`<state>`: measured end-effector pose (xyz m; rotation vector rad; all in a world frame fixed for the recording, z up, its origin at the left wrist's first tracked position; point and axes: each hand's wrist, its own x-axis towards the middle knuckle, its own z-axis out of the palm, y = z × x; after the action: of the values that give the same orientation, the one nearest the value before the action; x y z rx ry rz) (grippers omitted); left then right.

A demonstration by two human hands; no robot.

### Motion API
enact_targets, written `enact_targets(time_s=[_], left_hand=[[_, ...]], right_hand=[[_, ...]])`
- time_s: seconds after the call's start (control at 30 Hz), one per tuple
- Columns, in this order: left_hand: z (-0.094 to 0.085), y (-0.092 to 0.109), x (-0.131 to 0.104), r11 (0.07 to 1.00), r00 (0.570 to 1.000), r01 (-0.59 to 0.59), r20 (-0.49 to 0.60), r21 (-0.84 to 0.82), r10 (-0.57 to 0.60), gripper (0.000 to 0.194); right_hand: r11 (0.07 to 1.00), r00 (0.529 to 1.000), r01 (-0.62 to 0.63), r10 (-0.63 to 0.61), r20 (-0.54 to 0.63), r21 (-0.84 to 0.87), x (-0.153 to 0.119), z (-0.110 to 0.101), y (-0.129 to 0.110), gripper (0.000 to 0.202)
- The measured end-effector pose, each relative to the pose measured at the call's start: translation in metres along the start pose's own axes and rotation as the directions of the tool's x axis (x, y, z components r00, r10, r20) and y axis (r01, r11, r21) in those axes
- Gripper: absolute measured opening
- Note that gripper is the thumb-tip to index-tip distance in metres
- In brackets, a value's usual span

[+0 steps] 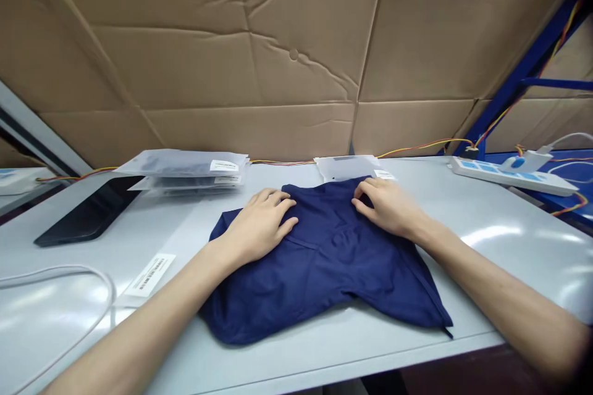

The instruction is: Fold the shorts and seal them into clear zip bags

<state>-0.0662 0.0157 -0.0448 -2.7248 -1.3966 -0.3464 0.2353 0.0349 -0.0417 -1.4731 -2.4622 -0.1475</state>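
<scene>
A navy blue cloth item (pixel 324 271) lies spread and slightly wrinkled on the light grey table (pixel 463 203), near its front edge. My left hand (pixel 262 222) rests on the upper left part of the cloth, palm down with its fingers apart. At the cloth's upper right edge is my right hand (pixel 384 207), thumb and forefinger curled toward each other, with the edge of the cloth at the fingertips. Beneath my left forearm, a clear bag with a white barcode label (pixel 151 274) lies flat on the table.
Stacked labelled plastic bags (pixel 185 163) sit at the back left beside a black tablet (pixel 95 210). Another bag (pixel 347 166) lies behind the cloth. A white cable (pixel 104 278) curves at left. A power strip (pixel 514 176) stands at the back right, before a cardboard wall (pixel 296 86).
</scene>
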Motion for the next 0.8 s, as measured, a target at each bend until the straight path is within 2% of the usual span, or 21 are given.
enact_targets(time_s=[0.2,0.8], left_hand=[[-0.003,0.002,-0.001,0.996,0.995,0.067,0.07,0.063,-0.072,0.05],[-0.007,0.001,-0.002,0.995,0.997,0.068,0.017,0.068,-0.069,0.047]], right_hand=[[1.0,1.0,0.011,-0.011,0.027,0.002,-0.001,0.002,0.004,0.018],[0.999,0.999,-0.01,0.008,0.043,0.047,-0.006,0.001,0.017,0.022]])
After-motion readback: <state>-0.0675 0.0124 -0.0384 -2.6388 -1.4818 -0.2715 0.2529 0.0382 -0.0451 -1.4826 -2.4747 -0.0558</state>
